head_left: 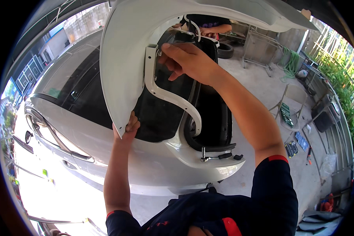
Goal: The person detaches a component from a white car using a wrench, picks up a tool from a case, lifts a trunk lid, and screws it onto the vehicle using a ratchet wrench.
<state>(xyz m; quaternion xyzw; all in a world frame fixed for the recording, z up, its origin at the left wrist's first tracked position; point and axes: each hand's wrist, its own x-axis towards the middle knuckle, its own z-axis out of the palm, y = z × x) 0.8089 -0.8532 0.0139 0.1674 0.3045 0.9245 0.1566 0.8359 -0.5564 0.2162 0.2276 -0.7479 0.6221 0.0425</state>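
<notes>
A white car trunk lid [124,51] stands raised over the rear of a pale car [153,165]. My left hand [133,125] is closed around the lid's lower corner. A curved white trunk hinge arm [173,99] runs from the lid down into the trunk opening [212,112]. Beside the hinge's upper end is my right hand [185,61], its thumb and fingers bent together by the bolt spot; what they pinch is too small to make out. A socket ratchet [214,157] lies on the body's corner, near the black rubber seal [218,148].
Across the trunk, another person's hand [204,31] is near the far hinge [195,26]. On the right are a folding chair [295,94] with a green tool tray [287,115], a socket set [291,149] on the floor, a tyre [225,50] and a green hose [290,63].
</notes>
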